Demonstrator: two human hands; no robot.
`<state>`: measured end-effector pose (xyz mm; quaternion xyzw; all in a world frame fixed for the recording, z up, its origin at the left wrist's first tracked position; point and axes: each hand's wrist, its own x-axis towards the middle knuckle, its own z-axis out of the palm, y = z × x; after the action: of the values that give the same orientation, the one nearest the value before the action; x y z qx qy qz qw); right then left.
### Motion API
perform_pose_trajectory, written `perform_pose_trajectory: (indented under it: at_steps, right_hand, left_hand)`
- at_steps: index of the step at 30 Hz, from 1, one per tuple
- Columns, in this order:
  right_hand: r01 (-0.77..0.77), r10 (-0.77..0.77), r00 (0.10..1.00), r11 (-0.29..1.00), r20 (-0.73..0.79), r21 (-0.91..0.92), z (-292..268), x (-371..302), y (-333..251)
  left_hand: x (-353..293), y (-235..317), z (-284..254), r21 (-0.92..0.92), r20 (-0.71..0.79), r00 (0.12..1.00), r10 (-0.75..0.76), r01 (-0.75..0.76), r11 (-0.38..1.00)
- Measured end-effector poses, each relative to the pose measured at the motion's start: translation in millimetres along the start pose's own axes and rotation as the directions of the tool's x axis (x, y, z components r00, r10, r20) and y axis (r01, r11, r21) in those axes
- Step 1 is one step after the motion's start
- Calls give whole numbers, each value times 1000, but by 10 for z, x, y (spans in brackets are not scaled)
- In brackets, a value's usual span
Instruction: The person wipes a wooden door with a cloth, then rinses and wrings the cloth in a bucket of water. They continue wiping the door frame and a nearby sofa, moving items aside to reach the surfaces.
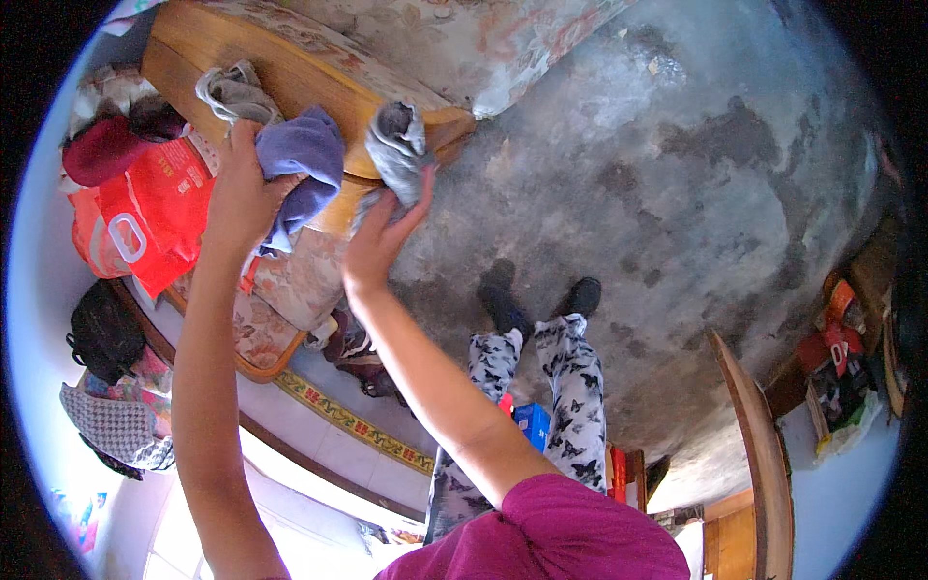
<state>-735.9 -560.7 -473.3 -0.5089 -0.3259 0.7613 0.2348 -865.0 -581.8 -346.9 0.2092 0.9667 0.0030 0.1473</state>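
Note:
My left hand (246,193) grips a folded blue-purple cloth (304,159), its thumb laid across the near side. Just beyond the fingertips, a grey bundled cloth (237,92) rests on the wooden armrest (280,58) of a floral sofa. To the right, my right hand (385,237) is closed around a rolled grey-and-white cloth (396,155), held near the armrest's front end. The rolled cloth stands up out of the fingers and shows a dark hollow at its top. Whether these cloths are garments or rags, I cannot tell.
A red bag (164,213) with a white handle sits left of my left arm, beside a dark red item (101,153). Floral sofa cushions (280,290) lie below my hands. Shoes (362,362) are under the sofa edge. A wooden door (754,435) stands at right above the stained concrete floor (657,213).

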Motion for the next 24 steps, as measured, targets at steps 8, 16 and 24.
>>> perform_pose_trajectory:
  at_steps: [8,16,24]
  right_hand:
    - [-223,205,974,943,-98,-246,-494,1893,1555]
    - [-206,180,928,978,325,47,-1243,1842,1179]
    - [941,-867,213,306,451,146,-1018,946,-619]
  left_hand:
    - [116,139,53,-136,-89,993,77,-89,987]
    - [-279,58,199,-41,-333,943,0,-14,999]
    - [-536,334,420,89,-634,773,15,54,995]
